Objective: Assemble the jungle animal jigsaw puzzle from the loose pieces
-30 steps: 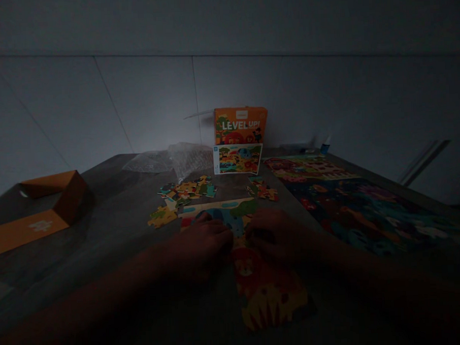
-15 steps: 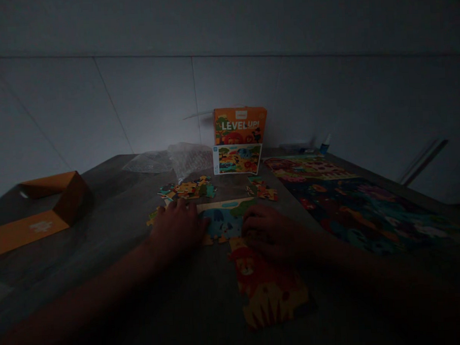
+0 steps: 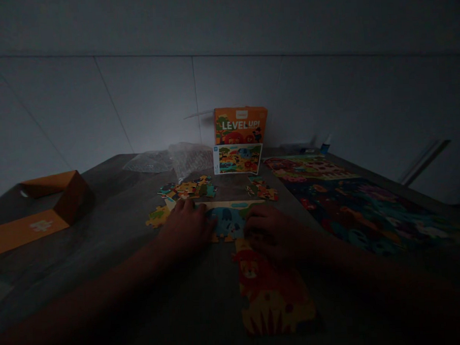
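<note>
A jigsaw section with a blue elephant [image 3: 227,218] lies on the table before me. My left hand [image 3: 189,221] rests over its left end, fingers bent onto the pieces and thumb toward the elephant. At the right end, my right hand [image 3: 268,229] grips it with curled fingers, partly covering the section below. That lower section shows a red lion [image 3: 253,269] and runs toward me; its top edge meets the elephant section, but darkness hides whether they interlock. Yellow-green joined pieces [image 3: 157,216] lie left of my left hand.
Loose pieces [image 3: 188,188] are heaped behind my left hand, with a smaller pile [image 3: 261,189] to the right. An orange box [image 3: 241,123] stands behind a picture card [image 3: 237,159]. Bubble wrap [image 3: 189,159], an orange box part [image 3: 65,200] and finished puzzles [image 3: 361,207] lie around.
Both hands have shifted a little to the right, the left one more. The elephant section has slid right with them, and the lion section has moved slightly right too.
</note>
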### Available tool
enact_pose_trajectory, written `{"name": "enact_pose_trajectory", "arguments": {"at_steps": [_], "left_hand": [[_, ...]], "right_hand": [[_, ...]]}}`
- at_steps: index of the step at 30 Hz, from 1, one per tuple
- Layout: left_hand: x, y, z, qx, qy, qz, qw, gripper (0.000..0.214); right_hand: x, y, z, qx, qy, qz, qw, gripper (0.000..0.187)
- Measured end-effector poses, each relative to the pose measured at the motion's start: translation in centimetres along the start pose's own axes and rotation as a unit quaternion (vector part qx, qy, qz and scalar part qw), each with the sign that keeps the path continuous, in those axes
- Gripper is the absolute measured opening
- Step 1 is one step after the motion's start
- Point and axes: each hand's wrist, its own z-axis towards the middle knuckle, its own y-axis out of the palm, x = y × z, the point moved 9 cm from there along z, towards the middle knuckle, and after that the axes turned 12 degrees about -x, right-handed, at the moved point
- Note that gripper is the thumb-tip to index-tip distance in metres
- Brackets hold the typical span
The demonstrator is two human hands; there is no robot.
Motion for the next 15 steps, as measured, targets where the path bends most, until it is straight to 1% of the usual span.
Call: {"name": "enact_pose_trajectory", "arguments": {"at_steps": [2,4,6,7,8,9,10,11,12,13,15], "left_hand": [[0.3,-0.3,-0.1,0.013,0.022,-0.017,1.000,0.037],[0.7,-0.8,-0.3,0.032,0.036,-0.034,0.998,0.033],[1.6,-1.7,-0.8,0.061,0.069,-0.064,0.994,0.029],[2.4,-2.3,-1.3,0.081,0.102,-0.088,0.988,0.027],[3.4,-3.0,-1.9,0.099,0.152,-0.119,0.976,0.026],[4.6,-3.6,-2.7,0.112,0.215,-0.154,0.958,0.025],[6.0,-4.0,-3.7,0.110,0.288,-0.184,0.933,0.024],[7.3,-4.1,-4.7,0.090,0.358,-0.204,0.907,0.023],[8.4,-4.1,-5.5,0.068,0.408,-0.217,0.884,0.021],[9.2,-4.0,-6.1,0.044,0.439,-0.230,0.868,0.019],[9.9,-3.8,-6.7,0.010,0.460,-0.257,0.850,0.015]], "right_hand": [[-0.4,-0.3,-0.1,0.004,-0.008,0.009,1.000,0.012],[-1.4,-0.4,-0.2,-0.002,-0.035,0.032,0.999,0.013],[-3.2,-0.2,-0.3,-0.022,-0.088,0.057,0.994,0.017],[-4.2,0.1,-0.4,-0.035,-0.122,0.067,0.990,0.021],[-5.4,0.5,-0.5,-0.048,-0.158,0.072,0.984,0.028],[-6.4,1.1,-0.6,-0.068,-0.190,0.073,0.977,0.034],[-7.4,1.9,-0.8,-0.086,-0.222,0.073,0.968,0.040],[-8.2,2.8,-1.0,-0.109,-0.253,0.071,0.959,0.046],[-9.0,3.6,-1.3,-0.127,-0.282,0.074,0.948,0.049],[-9.3,4.3,-1.4,-0.141,-0.289,0.075,0.944,0.050],[-9.6,5.3,-1.4,-0.162,-0.280,0.081,0.943,0.048]]}}
